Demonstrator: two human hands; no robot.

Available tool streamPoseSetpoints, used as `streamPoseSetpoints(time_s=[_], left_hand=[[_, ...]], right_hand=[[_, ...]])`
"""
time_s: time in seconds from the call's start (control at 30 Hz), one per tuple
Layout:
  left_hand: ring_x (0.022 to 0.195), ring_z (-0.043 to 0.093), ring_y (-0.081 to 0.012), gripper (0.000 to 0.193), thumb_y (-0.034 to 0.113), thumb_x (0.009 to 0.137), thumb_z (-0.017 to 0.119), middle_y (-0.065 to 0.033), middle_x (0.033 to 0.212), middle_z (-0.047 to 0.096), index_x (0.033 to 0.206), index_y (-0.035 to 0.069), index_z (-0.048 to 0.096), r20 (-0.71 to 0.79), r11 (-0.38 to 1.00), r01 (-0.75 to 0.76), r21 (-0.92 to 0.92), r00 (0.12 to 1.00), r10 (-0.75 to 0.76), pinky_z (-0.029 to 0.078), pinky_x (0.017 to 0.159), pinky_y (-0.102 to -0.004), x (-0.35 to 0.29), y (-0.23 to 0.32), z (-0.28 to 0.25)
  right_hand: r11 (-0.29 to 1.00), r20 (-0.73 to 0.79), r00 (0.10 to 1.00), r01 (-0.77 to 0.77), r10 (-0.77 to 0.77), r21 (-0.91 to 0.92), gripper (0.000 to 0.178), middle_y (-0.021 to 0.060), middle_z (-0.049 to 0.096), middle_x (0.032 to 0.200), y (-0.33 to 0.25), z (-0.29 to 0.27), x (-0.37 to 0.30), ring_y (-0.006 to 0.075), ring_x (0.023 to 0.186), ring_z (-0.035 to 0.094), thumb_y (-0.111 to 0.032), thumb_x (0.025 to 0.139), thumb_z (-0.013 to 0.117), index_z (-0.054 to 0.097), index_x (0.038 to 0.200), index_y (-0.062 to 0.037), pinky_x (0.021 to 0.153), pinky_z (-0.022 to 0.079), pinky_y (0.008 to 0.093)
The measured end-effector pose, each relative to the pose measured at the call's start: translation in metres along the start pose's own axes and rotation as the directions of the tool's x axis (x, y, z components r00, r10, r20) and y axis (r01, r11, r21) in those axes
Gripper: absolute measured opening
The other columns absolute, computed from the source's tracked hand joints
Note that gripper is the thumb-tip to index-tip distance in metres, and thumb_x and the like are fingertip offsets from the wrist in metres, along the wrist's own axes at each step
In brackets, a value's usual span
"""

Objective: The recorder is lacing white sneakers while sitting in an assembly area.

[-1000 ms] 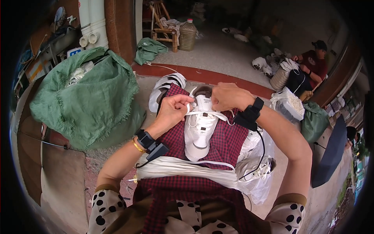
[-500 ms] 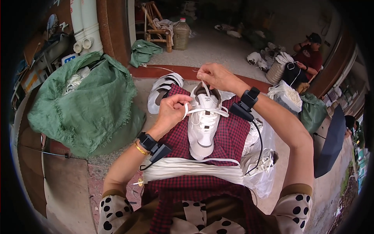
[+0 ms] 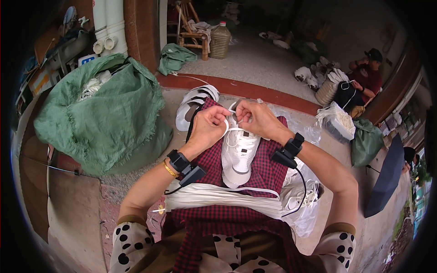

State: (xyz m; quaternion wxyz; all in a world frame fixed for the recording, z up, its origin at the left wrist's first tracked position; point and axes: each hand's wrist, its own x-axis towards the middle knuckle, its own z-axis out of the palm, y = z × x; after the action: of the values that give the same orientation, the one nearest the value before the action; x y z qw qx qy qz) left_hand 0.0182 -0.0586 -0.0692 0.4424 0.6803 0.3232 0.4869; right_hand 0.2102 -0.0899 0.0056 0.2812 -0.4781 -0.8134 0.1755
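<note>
A white sneaker rests on the red-and-black checked cloth over my lap, its toe pointing toward me. My left hand is closed in a pinch on the white shoelace at the left of the shoe's tongue. Close beside it, my right hand pinches lace too, its fingertips nearly meeting the left ones above the shoe's opening. The hands partly hide the collar and tongue. A bundle of white laces lies across the cloth below the toe.
A big green sack stands at the left. Black-and-white shoe pieces lie beyond my left hand. More white shoes in clear plastic sit at the right, near a dark umbrella. Another person sits at the far right.
My right hand has come down and nearer, toward my left hand, which has moved slightly right and up. The lace, earlier stretched across the shoe, is now gathered between both hands.
</note>
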Motion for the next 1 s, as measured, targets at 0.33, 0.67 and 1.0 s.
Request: streamPoseSetpoints(time_s=[0.33, 0.67, 1.0], left_hand=[[0.07, 0.058, -0.0017, 0.023, -0.004, 0.084, 0.071, 0.001, 0.082, 0.064, 0.106, 0.0, 0.063, 0.093, 0.98, 0.095, -0.176, 0.993, -0.079, 0.049, 0.062, -0.018, 0.007, 0.009, -0.004], [0.07, 0.059, -0.0033, 0.019, -0.003, 0.086, 0.069, -0.001, 0.083, 0.065, 0.104, 0.001, 0.063, 0.101, 1.0, -0.029, -0.004, 0.994, 0.029, 0.048, 0.06, -0.0188, 0.011, 0.009, 0.008], [0.075, 0.064, -0.0061, 0.009, 0.002, 0.086, 0.073, -0.0044, 0.086, 0.07, 0.093, 0.0, 0.068, 0.163, 0.994, 0.096, -0.045, 0.983, -0.088, 0.052, 0.064, -0.02, 0.012, 0.003, -0.005]], right_hand=[[0.994, 0.003, 0.998, -0.063, 0.063, 0.09, 0.021, 0.0019, 0.066, 0.084, 0.005, -0.001, -0.004, 0.0105, 0.074, 0.06, 0.0, 0.072, 0.073, 0.06, 0.088, -0.0028, 0.07, 0.05, 0.0269], [0.993, -0.039, 0.998, -0.041, 0.046, 0.111, 0.02, 0.004, 0.067, 0.08, 0.009, 0.003, -0.004, 0.0118, 0.071, 0.06, 0.0, 0.072, 0.075, 0.061, 0.086, -0.0018, 0.064, 0.05, 0.028], [0.989, -0.047, 0.997, -0.05, 0.056, 0.137, 0.015, 0.0021, 0.064, 0.077, 0.006, 0.009, -0.001, 0.0105, 0.07, 0.059, 0.001, 0.075, 0.07, 0.058, 0.082, -0.003, 0.065, 0.048, 0.0285]])
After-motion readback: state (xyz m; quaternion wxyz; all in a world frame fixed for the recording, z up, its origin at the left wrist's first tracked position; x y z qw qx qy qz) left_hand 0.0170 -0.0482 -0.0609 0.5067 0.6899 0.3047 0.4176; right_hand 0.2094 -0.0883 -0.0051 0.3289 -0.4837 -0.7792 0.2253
